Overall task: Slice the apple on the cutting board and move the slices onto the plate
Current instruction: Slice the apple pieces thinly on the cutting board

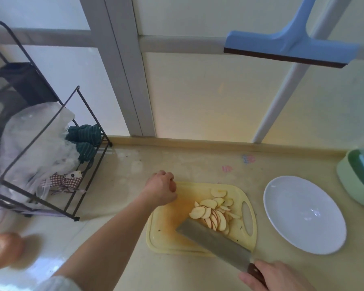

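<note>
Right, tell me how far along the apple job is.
Done: thin apple slices lie piled on the yellow plastic cutting board. In hand: the right hand holds the broad steel cleaver, its blade beside the pile; the left hand, fingers curled, is at the board's far corner. Left: the white oval plate holds no slices yet.

Bare counter (259, 267) between board (164, 242) and plate (303, 215) — cleaver (214, 242) overhangs slices (213, 208)

No readable text, label or number anywhere.
</note>
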### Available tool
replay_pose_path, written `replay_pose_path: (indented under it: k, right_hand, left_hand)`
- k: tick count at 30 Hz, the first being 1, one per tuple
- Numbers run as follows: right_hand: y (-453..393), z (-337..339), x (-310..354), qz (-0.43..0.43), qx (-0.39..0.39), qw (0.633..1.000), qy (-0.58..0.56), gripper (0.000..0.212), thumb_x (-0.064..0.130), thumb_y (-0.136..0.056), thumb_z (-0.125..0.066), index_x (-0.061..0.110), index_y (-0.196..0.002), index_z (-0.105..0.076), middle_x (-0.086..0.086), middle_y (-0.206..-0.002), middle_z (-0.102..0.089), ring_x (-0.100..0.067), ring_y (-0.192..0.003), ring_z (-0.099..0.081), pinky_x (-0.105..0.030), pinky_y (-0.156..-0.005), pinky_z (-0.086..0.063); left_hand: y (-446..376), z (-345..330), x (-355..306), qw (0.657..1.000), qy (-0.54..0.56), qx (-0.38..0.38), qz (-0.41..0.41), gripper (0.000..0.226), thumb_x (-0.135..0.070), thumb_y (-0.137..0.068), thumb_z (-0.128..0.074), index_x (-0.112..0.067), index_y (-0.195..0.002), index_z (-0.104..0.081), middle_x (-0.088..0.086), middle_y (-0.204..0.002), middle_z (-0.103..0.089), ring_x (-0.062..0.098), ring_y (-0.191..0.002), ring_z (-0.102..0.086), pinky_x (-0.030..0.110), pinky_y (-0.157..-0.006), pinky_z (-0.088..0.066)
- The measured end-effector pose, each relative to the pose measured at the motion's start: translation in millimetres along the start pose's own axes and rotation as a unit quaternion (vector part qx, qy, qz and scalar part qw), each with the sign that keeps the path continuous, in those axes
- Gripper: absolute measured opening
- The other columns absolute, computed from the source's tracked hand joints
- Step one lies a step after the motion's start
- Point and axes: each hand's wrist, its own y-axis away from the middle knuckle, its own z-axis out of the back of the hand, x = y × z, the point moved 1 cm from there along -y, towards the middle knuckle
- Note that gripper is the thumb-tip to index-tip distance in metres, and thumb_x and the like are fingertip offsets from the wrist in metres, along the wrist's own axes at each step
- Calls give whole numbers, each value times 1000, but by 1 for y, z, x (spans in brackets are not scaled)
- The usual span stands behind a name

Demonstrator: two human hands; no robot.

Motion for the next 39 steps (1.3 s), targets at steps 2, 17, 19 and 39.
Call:
replay_pose_path:
  k: [2, 17, 19, 39]
  right_hand:
    - [-2, -4, -3, -22, -7, 1000, -20, 70, 94, -44, 2, 36, -63, -32, 11, -67, -49, -3, -65, -48, -17, -71, -44]
    - [-18, -30, -2, 12, -150, 973, -176, 48, 69, -79, -49, 24, -64, -60, 19, -69, -64, 9, -84, -56, -23, -92, -39]
    - [-23, -35, 16, 7, -88, 940, -329, 67, 81, -74, -42, 17, -64, -57, 2, -73, -63, -8, -76, -62, -22, -87, -44]
    - [-52, -58, 77, -105, 19, 881, -461, 59, 66, -85, -38, 17, -52, -45, 6, -42, -45, -7, -45, -43, -22, -51, -32]
  left_hand:
    - [-6, 0, -4, 1000, 10, -9, 0, 61, -31, -84, -68, -16, -141, -52, 5, -127, -55, 26, -120, -51, 35, -97, -49]
    - [64, -33, -12, 975, 37, -215, -46, 19, -37, -96, -62, -26, -90, -76, -11, -103, -69, 21, -83, -67, 24, -53, -36]
    - [78, -50, -13, 988, 32, -151, 7, 30, -45, -102, -49, -27, -100, -72, -13, -123, -61, 20, -93, -68, 28, -62, -46]
    - [94, -111, 3, 964, 149, -142, -167, 53, -45, -74, -65, -20, -120, -62, -8, -107, -55, 16, -95, -55, 22, -87, -46]
